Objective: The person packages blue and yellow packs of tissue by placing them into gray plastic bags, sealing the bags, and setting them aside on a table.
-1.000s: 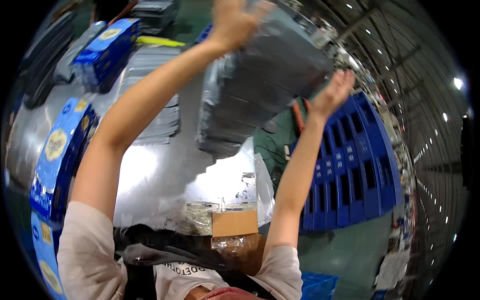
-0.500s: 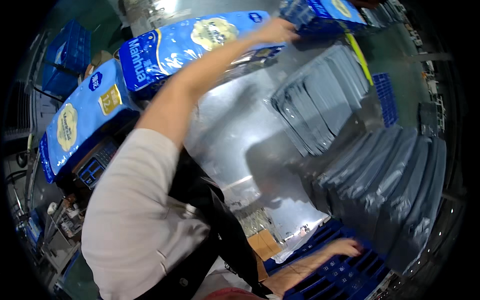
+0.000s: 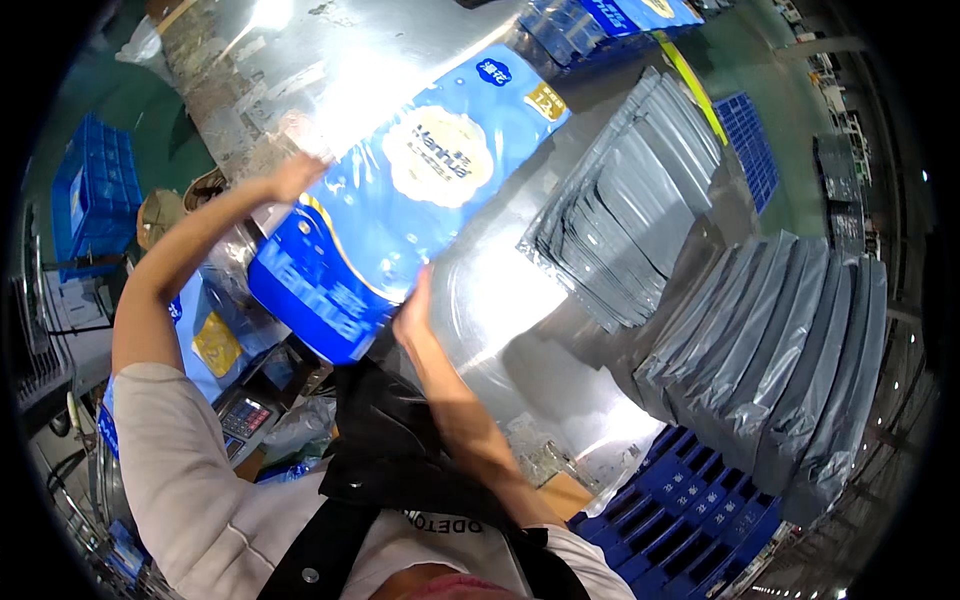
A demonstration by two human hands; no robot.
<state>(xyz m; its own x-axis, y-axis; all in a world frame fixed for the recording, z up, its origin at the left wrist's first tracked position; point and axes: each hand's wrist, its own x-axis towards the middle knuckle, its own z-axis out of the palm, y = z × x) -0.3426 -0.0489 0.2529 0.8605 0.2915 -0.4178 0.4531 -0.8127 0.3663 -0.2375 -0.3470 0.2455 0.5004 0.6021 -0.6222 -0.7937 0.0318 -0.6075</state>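
Observation:
A large light-blue plastic-wrapped pack (image 3: 440, 150) with a darker blue end lies slanted over the metal table, its dark end towards me. My left hand (image 3: 300, 178) presses against the pack's left side. Its fingertips are partly out of sight at the edge. On the opposite side, near the dark end, my right hand (image 3: 413, 308) grips the lower edge, its fingers mostly hidden by the pack. A similar blue pack (image 3: 205, 335) sits low at the left, partly covered by my left arm.
Flat grey plastic bags (image 3: 640, 190) lie stacked on the metal table (image 3: 490, 290), and a taller grey bag stack (image 3: 780, 350) stands nearer right. Another blue pack (image 3: 650, 12) is at the far right. A keypad device (image 3: 245, 415), blue crate (image 3: 95, 200) and blue pallet (image 3: 690, 510) surround me.
My right hand has come from the lower right to the pack's near side. The left hand has drawn back from its far end, and the pack has turned and shifted towards me.

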